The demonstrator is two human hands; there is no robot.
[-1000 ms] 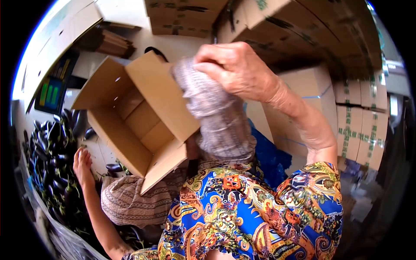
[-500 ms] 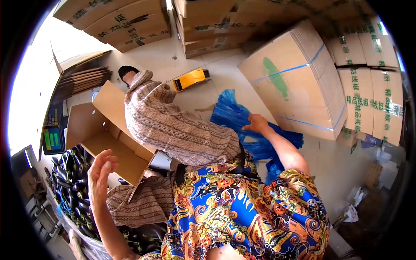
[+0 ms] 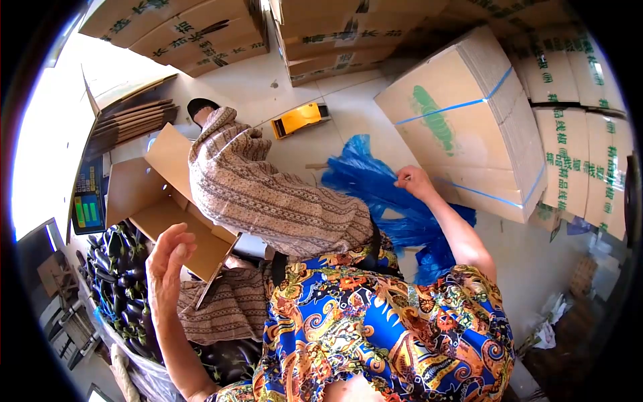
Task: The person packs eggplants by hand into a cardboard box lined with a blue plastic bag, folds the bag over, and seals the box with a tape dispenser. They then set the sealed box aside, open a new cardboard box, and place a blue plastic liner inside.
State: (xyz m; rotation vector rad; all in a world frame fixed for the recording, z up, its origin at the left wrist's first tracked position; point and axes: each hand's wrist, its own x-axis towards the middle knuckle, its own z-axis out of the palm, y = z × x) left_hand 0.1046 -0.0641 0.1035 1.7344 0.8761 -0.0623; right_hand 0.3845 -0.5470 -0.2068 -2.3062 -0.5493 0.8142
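Note:
At the right, my right hand (image 3: 416, 184) has its fingertips pinched together at the edge of a pile of thin blue plastic bags (image 3: 365, 173), which lies beside my thigh. My left hand (image 3: 171, 258) is raised in front of an open cardboard box (image 3: 161, 218), fingers loosely curled and a little apart, with nothing in them. The box stands tilted against my left leg, and its visible inside is bare cardboard. Below and left of that hand is a heap of dark eggplants (image 3: 120, 268) in a plastic-lined container.
A blue-strapped stack of flattened cartons (image 3: 442, 127) stands at the right, with printed boxes (image 3: 569, 154) behind. A yellow tape dispenser (image 3: 299, 120) lies on the floor. A scale display (image 3: 87, 211) is at the left. More cartons (image 3: 207, 40) line the back.
My right hand has gone from spread fingers over the blue plastic to a pinch, slightly higher and farther right. My left hand has shifted a little right.

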